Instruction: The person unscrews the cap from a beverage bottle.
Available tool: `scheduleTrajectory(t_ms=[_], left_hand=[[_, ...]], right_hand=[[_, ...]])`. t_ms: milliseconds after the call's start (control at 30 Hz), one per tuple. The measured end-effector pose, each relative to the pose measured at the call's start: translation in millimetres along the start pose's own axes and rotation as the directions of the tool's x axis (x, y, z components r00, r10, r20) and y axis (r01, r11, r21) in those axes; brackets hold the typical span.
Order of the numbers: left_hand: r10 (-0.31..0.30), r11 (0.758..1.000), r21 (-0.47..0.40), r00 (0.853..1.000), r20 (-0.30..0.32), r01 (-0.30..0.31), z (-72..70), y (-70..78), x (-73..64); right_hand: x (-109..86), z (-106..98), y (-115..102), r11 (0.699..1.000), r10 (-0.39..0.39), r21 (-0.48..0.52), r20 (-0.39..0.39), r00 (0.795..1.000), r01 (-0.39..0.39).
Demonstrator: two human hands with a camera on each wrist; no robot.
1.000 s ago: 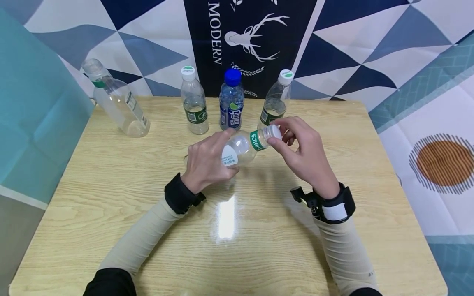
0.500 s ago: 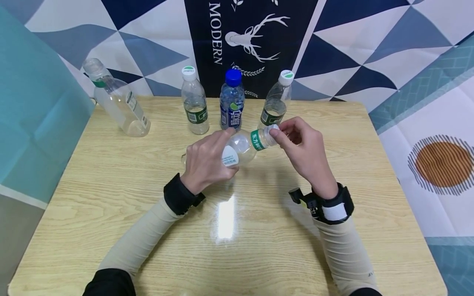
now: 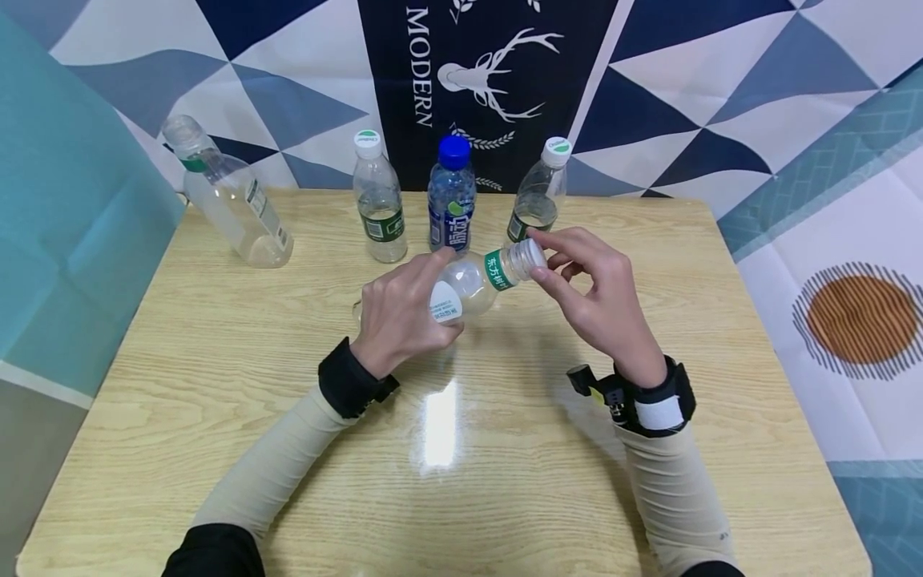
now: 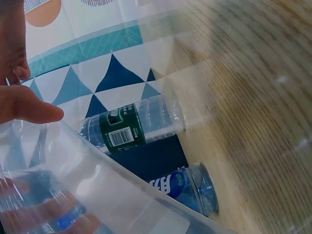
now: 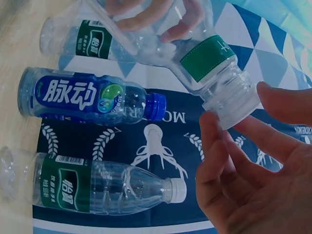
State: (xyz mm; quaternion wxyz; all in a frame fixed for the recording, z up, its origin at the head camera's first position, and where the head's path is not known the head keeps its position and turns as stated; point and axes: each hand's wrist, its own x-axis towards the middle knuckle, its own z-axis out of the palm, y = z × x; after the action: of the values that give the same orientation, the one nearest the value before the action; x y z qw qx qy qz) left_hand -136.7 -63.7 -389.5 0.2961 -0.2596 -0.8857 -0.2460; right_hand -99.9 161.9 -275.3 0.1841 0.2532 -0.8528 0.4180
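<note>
A clear plastic bottle with a green neck label and a white round label lies tilted above the table, its neck toward the right. My left hand grips its body from above, and through the clear wall its fingers show in the right wrist view. At the neck, my right hand has thumb and fingertips on the rim of the whitish cap. The bottle's base is mostly covered by the left hand. In the left wrist view the bottle wall fills the lower left.
Behind stand a green-labelled water bottle, a blue-capped bottle and another green-labelled bottle, close beyond the hands. A larger clear bottle stands at the back left of the wooden table. A patterned cloth hangs behind.
The right hand's fingers have shifted around the cap, the thumb moving down from across it to its lower edge, so more of the cap shows. The left hand and bottle stay nearly still.
</note>
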Motion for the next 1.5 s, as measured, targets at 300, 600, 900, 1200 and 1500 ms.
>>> scheduleTrajectory(t_ms=[300, 600, 900, 1200, 1500], left_hand=[[0.012, 1.000, 0.001, 1.000, 0.015, -0.012, -0.1, 2.2, 0.4], [0.033, 0.999, 0.006, 0.999, -0.011, -0.033, -0.5, 2.1, 1.1], [0.028, 1.000, 0.005, 1.000, -0.007, -0.028, 1.1, 1.3, 0.8], [0.023, 1.000, 0.000, 1.000, 0.004, -0.023, 2.2, 0.4, -1.4], [0.039, 0.999, 0.028, 0.999, 0.007, -0.039, 1.4, 1.8, -1.1]], right_hand=[[-0.4, 6.3, 2.2, 0.997, 0.069, 0.036, -0.062, 0.996, -0.067], [1.6, 2.3, 3.2, 0.962, 0.271, 0.042, -0.022, 0.962, -0.270], [0.0, -4.8, 8.9, 0.993, 0.098, 0.055, 0.064, 0.993, -0.102], [-1.7, -6.3, 12.7, 0.992, 0.037, 0.114, 0.094, 0.995, -0.047], [0.1, -0.7, 3.3, 0.975, 0.204, 0.087, -0.008, 0.979, -0.203]])
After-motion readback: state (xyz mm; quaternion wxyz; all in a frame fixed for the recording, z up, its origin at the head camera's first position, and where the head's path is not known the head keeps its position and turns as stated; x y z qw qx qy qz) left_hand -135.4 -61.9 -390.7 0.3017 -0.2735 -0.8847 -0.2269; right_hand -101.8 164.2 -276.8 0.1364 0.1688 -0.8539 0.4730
